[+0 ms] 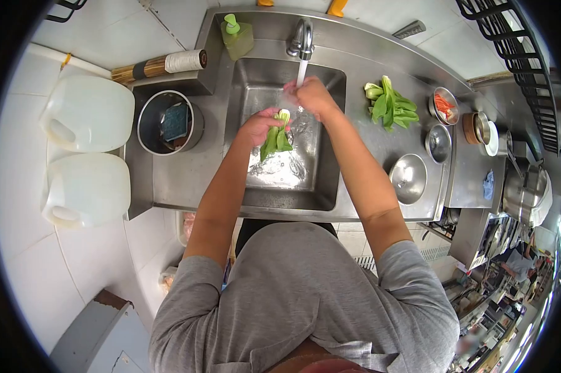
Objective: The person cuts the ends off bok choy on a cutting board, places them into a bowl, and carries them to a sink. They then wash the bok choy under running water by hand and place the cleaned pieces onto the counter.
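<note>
My left hand [260, 127] is closed round a small head of bok choy [277, 143], its pale base up and green leaves hanging over the sink [249, 192]. To the right, my right hand [313, 97] is at the stream of running water [302, 73] from the metal faucet [302, 40]. Its fingers are curled and blurred by the splashing, so I cannot make out whether anything is in them. Water covers part of the sink bottom. More bok choy [392, 105] lies on the steel counter right of the sink.
Metal bowls [408, 179] stand at the right, one holding orange-red pieces [443, 105]. On the left are a steel pot [149, 127] with a blue pad inside and two translucent jugs [94, 115]. A green soap bottle [237, 40] stands behind the sink. A black rack [523, 62] overhangs the upper right.
</note>
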A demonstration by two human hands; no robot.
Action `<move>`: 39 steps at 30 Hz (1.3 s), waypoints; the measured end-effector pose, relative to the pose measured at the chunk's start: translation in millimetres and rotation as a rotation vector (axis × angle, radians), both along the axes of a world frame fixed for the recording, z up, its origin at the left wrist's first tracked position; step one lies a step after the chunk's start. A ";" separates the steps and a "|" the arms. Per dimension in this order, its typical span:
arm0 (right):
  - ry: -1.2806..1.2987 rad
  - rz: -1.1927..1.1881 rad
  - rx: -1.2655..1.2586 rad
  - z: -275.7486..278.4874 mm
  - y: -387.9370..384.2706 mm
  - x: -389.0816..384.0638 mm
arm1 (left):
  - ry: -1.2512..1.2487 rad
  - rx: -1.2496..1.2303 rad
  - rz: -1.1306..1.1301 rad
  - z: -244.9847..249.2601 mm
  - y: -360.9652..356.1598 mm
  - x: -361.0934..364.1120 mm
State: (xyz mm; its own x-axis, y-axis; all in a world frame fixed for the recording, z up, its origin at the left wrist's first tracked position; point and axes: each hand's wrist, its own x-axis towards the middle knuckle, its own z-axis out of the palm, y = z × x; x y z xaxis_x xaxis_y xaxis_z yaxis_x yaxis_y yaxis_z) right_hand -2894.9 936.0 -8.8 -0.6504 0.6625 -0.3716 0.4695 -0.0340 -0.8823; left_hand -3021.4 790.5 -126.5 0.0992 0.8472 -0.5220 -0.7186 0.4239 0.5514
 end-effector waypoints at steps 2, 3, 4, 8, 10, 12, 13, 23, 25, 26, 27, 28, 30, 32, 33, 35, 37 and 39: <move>0.157 -0.061 -0.246 4.8 -1.6 5.6 | 0.022 0.033 -0.008 0.4 2.6 2.0; 0.235 -0.093 -0.370 9.0 -2.6 8.9 | 0.030 0.066 -0.012 -3.0 4.4 2.8; 0.226 -0.139 -0.301 -0.3 0.3 13.9 | 0.038 0.100 -0.016 -3.8 7.0 3.7; 0.075 -0.261 -0.158 -49.0 -6.5 38.6 | 0.262 0.025 -0.031 -2.0 21.5 12.3; 0.050 -0.296 -0.251 -56.2 -21.0 52.1 | 0.396 0.009 -0.047 0.8 28.2 17.0; 0.135 -0.327 -0.440 -63.6 -34.9 57.2 | 0.447 0.013 -0.035 4.4 30.6 21.7; 0.165 -0.354 -0.447 -68.3 -39.6 57.1 | 0.473 0.013 -0.029 6.4 30.3 22.8; 0.143 -0.407 -0.419 -79.8 -58.7 61.7 | 0.302 0.028 -0.068 12.1 12.0 19.7; 0.164 -0.406 -0.445 -80.7 -61.1 58.3 | 0.288 0.014 -0.056 12.3 9.9 17.6; 0.155 -0.413 -0.430 -81.2 -61.5 55.3 | 0.300 0.004 -0.062 11.2 9.5 14.9; 0.146 -0.421 -0.414 -85.1 -60.6 52.0 | 0.310 -0.005 -0.068 9.6 9.9 10.7; 0.137 -0.427 -0.399 -88.8 -58.8 48.8 | 0.321 -0.015 -0.072 7.7 10.4 7.4; 0.125 -0.399 -0.382 -93.7 -54.0 41.2 | 0.275 -0.037 -0.055 9.1 11.2 2.8; 0.105 -0.388 -0.369 -95.9 -52.3 38.8 | 0.290 -0.050 -0.048 15.6 14.5 1.9; 0.090 -0.390 -0.363 -84.9 -52.9 37.3 | 0.327 -0.052 -0.048 16.5 17.3 2.5; 0.061 -0.378 -0.290 -84.9 -51.7 36.8 | 0.362 -0.047 -0.059 17.9 20.4 4.1; 0.035 -0.350 -0.156 -104.1 -48.1 37.3 | 0.359 -0.034 -0.083 20.9 20.7 4.8; 0.039 -0.369 -0.138 -107.8 -50.8 38.3 | 0.362 -0.046 -0.094 20.7 19.9 5.8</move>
State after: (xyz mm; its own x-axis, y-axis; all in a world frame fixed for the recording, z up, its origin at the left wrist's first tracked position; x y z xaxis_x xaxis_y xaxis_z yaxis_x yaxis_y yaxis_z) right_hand -2856.6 885.3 -116.6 -0.3930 0.7999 -0.4535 0.3698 -0.3140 -0.8744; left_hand -3015.6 810.4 -105.8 -0.0227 0.8183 -0.5744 -0.4375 0.5084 0.7417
